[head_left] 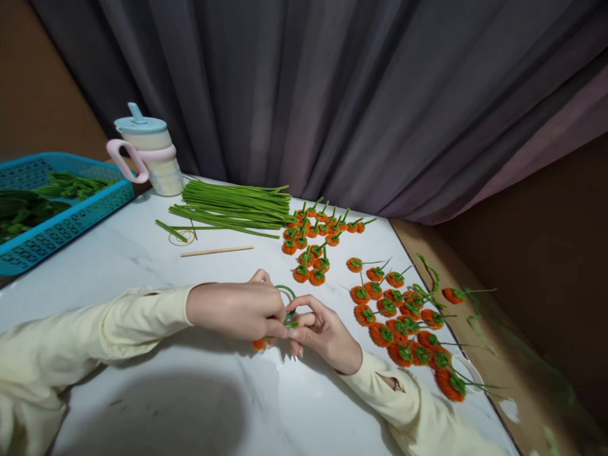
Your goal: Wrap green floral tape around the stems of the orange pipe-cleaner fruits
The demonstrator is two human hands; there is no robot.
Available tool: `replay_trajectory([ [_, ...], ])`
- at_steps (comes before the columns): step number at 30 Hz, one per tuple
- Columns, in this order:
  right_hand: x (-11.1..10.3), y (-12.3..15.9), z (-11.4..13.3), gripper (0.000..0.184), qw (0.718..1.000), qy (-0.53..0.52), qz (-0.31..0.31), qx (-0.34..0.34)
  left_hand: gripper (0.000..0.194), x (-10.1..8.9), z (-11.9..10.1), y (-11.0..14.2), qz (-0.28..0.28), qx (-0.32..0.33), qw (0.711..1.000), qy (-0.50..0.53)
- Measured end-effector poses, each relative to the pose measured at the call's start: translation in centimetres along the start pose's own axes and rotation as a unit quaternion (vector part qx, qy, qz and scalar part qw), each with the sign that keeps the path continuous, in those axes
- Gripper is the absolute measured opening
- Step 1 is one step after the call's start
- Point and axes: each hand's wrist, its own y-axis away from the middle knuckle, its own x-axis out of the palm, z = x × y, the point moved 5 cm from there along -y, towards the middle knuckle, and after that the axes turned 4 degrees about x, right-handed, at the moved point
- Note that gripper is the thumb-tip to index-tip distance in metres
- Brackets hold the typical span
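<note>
Left hand [244, 310], right hand [323, 332] pinch small green-and-orange piece [259, 344] between fingertips, over white worktop [156, 380].

no readable text, no labels, no numbers, no signs (none anywhere in view)

We have the curtain [308, 95] behind the table's [166, 399] far edge and the basket [95, 216] at far left, leaves [28, 209] inside it. Just right of the basket stands the tumbler [165, 174]; right of that lie the stems [232, 202], with the stick [217, 251] on their near side. One persimmon cluster [313, 237] sits at the stems' right ends, another group [401, 326] nearer us, farther right
</note>
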Motion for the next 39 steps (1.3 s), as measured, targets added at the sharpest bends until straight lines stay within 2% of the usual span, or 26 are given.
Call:
replay_trajectory([
  [3, -0.1, -0.1, -0.1, 0.036, 1.000, 0.014, 0.015, 0.004, 0.035, -0.4, 0.2, 0.1, 0.028, -0.035, 0.995, 0.089],
  [6, 0.0, -0.1, -0.1, 0.035, 0.998, 0.046, 0.030, -0.007, 0.031, -0.6, 0.0, 0.2, 0.070, -0.049, 0.989, 0.125],
  [8, 0.0, 0.1, 0.1, 0.032, 0.994, 0.100, 0.023, -0.038, 0.030, -0.6, 0.1, 0.3, 0.093, -0.052, 0.985, 0.138],
  [10, 0.0, 0.4, 0.8, 0.026, 0.972, 0.209, -0.006, -0.107, 0.031, -0.4, 0.3, 0.3, 0.105, -0.041, 0.981, 0.158],
  [11, 0.1, 0.6, 1.3, 0.023, 0.947, 0.276, -0.021, -0.161, 0.032, -0.3, 0.5, 0.2, 0.110, -0.029, 0.978, 0.177],
  [13, 0.7, 1.3, 2.3, 0.021, 0.872, 0.395, -0.043, -0.284, 0.034, 0.1, 0.9, -0.1, 0.122, 0.006, 0.967, 0.223],
  [16, 1.6, 2.3, 2.9, 0.018, 0.763, 0.491, -0.062, -0.416, 0.037, 0.5, 1.4, -0.5, 0.151, 0.068, 0.948, 0.271],
  [19, 2.3, 2.9, 2.9, 0.016, 0.669, 0.558, -0.071, -0.486, 0.041, 0.6, 1.4, -0.6, 0.157, 0.125, 0.940, 0.276],
  [21, 2.6, 3.2, 2.7, 0.017, 0.607, 0.598, -0.073, -0.519, 0.039, 0.5, 1.2, -0.5, 0.125, 0.143, 0.954, 0.233],
  [23, 2.6, 3.3, 2.5, 0.017, 0.571, 0.620, -0.080, -0.532, 0.036, 0.4, 0.9, -0.3, 0.065, 0.127, 0.980, 0.138],
  [25, 2.5, 3.2, 2.3, 0.014, 0.564, 0.628, -0.086, -0.530, 0.031, 0.3, 0.6, 0.0, -0.012, 0.091, 0.996, 0.016],
  [26, 2.5, 3.2, 2.3, 0.013, 0.568, 0.628, -0.089, -0.525, 0.030, 0.2, 0.4, 0.2, -0.057, 0.077, 0.994, -0.043],
  [28, 2.4, 3.0, 2.2, 0.011, 0.581, 0.626, -0.098, -0.510, 0.025, 0.2, -0.2, 0.6, -0.134, 0.067, 0.979, -0.140],
  [30, 2.3, 2.9, 2.2, 0.012, 0.599, 0.618, -0.105, -0.497, 0.015, 0.4, -0.7, 0.8, -0.184, 0.081, 0.959, -0.202],
  [35, 2.2, 2.9, 2.3, 0.013, 0.639, 0.587, -0.097, -0.487, 0.017, 0.8, -1.3, 0.9, -0.225, 0.138, 0.928, -0.261],
  [39, 2.0, 2.9, 2.2, 0.016, 0.661, 0.570, -0.090, -0.480, 0.017, 0.6, -1.5, 1.0, -0.213, 0.146, 0.932, -0.253],
])
